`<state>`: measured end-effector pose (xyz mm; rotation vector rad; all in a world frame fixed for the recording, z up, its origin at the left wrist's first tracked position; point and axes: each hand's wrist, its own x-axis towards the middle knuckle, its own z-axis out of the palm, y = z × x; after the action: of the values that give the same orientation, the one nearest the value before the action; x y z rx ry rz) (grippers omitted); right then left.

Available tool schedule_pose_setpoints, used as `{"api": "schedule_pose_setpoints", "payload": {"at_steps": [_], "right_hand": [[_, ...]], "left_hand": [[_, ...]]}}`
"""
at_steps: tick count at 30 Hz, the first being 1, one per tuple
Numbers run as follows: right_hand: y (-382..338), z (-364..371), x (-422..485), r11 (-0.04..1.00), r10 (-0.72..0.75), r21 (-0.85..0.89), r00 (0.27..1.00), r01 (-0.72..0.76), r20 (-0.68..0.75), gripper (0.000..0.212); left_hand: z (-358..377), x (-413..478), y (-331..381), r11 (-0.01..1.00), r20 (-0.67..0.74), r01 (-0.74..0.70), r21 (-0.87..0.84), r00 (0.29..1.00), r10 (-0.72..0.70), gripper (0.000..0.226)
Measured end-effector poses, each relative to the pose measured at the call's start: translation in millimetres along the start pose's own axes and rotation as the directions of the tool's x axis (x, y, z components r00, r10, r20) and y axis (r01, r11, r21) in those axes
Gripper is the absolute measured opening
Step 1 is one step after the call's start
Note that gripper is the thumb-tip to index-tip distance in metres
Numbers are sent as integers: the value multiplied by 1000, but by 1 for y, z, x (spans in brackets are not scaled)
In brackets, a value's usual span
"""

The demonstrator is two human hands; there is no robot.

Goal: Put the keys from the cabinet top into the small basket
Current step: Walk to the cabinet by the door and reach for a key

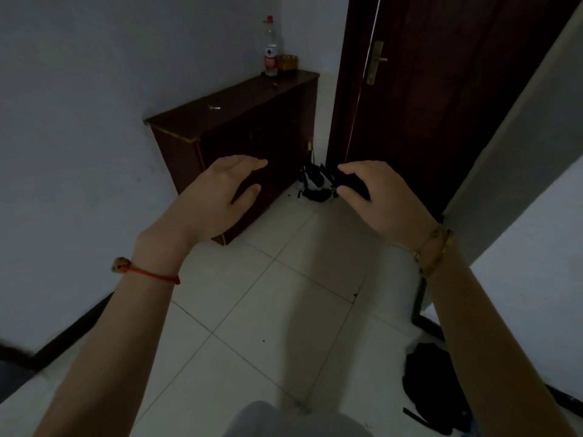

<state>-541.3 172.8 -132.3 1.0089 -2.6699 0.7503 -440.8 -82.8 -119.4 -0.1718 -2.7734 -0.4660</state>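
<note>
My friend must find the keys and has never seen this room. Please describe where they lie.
Look at the dark wooden cabinet against the white wall, left of the door. The keys lie near the middle of its top, alone. They are small, pale and metallic, far from the bottle and small basket at the far end.

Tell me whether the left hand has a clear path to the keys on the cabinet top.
Probably yes: the left hand is open and empty, and nothing lies between it and the keys on the bare cabinet top; it is short of them, though.
</note>
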Motion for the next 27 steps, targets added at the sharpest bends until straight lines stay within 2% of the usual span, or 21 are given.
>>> {"api": "schedule_pose_setpoints", "payload": {"at_steps": [15,22,27], "right_hand": [[69,76,173,994,-67,90,991,57,112,42],[94,111,290,994,-87,84,984,75,157,43],[112,127,382,991,-94,105,988,81,123,42]], "left_hand": [[46,111,-96,986,13,167,23,986,-167,49],[62,199,-172,982,-12,189,9,982,-189,47],[63,275,-229,981,-12,189,38,982,-189,47]]}}
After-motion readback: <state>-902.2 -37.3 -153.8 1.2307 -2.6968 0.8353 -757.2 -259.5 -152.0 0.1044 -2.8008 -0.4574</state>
